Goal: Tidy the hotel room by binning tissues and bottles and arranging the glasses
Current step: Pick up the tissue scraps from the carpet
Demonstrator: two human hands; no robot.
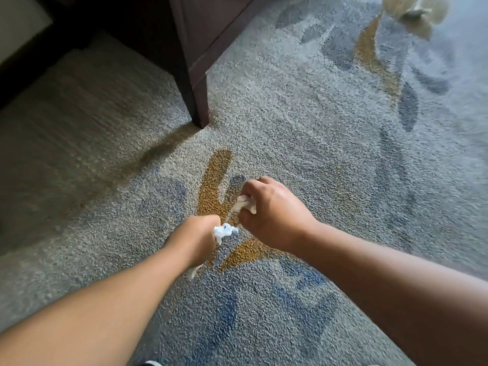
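Plainly the tissue part of the job is in hand and not finished. A crumpled white tissue [224, 231] sits in the left hand [198, 236], bunched out at the thumb side, with a tail of it hanging below the hand toward 6 o'clock. The fingers of that hand are curled tight round it. A second tissue [245, 203] is in the right hand [272, 210], whose fingers [254, 184] are folded down over it and clamped, with the thumb pressing from below. The two hands are near each other just under the middle of the view, the right one at about 2 o'clock from the left, and both are held above the carpet [317, 128], not resting on it. So two tissues look picked up, but neither is binned.

No bin shows anywhere in view, nor any bottle or glass, so I judge most of the task is left: carrying these to a bin, then the bottles, then the glasses.

At 11 o'clock from the hands stands the corner leg of a dark wooden cabinet [198, 101], its shadow falling across the carpet toward 8 o'clock. It is well apart from the hands, though it would block a straight walk that way. Far off at 1 o'clock lies a pale, blurred heap [414, 14]; I cannot tell what it is. The tip of a shoe [151, 363] shows at 6 o'clock. The patterned carpet between the hands and that heap shows nothing lying on it.
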